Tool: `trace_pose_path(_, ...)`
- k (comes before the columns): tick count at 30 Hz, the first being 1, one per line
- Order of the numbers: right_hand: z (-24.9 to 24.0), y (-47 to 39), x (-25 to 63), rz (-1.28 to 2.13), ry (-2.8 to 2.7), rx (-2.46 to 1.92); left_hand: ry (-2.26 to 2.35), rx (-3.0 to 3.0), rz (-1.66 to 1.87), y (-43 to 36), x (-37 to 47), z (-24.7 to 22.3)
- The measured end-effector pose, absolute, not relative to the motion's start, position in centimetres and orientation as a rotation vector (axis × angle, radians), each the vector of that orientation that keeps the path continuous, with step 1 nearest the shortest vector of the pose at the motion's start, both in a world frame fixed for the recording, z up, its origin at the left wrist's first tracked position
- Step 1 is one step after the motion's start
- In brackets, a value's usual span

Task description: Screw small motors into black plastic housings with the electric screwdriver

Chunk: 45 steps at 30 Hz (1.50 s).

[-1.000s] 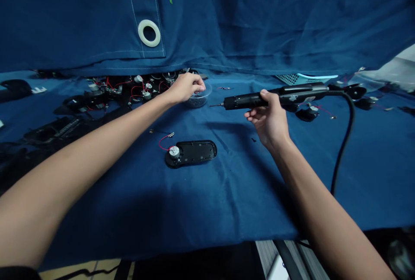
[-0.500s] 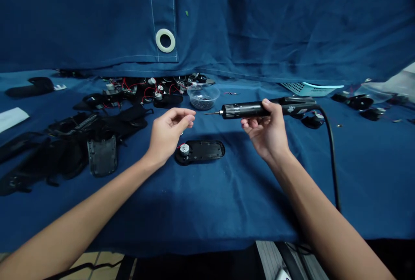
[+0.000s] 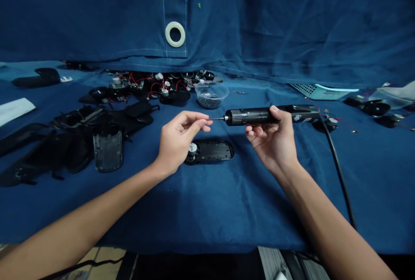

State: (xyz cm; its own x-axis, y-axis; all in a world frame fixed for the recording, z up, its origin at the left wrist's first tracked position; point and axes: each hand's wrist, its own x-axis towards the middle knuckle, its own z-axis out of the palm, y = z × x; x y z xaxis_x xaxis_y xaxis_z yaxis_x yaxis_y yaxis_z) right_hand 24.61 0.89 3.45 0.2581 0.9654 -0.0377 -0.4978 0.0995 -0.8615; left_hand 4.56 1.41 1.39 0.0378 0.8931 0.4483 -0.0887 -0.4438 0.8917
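Observation:
My right hand (image 3: 275,139) grips a black corded electric screwdriver (image 3: 253,116), held level above the table with its thin bit pointing left. At the tip of that bit, my left hand (image 3: 181,139) is closed in a pinch. Whatever sits between the left fingertips is too small to make out. Under the hands lies a black plastic shell (image 3: 214,150) with a small silver motor (image 3: 193,148) at its left end, partly covered by my left hand. Behind the hands stands a clear round bowl (image 3: 211,95) of small dark screws.
Black housings (image 3: 108,150) lie piled at the left, with motors and red wires (image 3: 162,87) behind them. A light blue basket (image 3: 327,91) stands at the back right near more black parts (image 3: 372,107). The screwdriver's cord (image 3: 339,172) runs down the right side. A blue curtain (image 3: 259,24) hangs behind.
My left fingertips and the screwdriver's bit have come together; a gap lay between them before. The whole view has shifted slightly, so the table things appear further right.

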Motion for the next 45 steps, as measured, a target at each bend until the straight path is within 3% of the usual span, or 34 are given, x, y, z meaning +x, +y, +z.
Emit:
trace_pose_path(12, 3.3, 0.8, 24.4, 1.245, -0.631, -0.930, 0.872, 1.548, 1.534, 1.7, 4.3, 1.3)
trace_pose_path(28, 2.6, 0.9, 24.0, 1.370, -0.451, -0.962, 0.866, 2.177, 1.589, 2.8, 3.1, 0.4)
trace_pose_path(45, 2.4, 0.5, 23.5, 1.400, -0.501, -0.984, 1.039, 2.214, 1.606, 2.5, 3.0, 1.0)
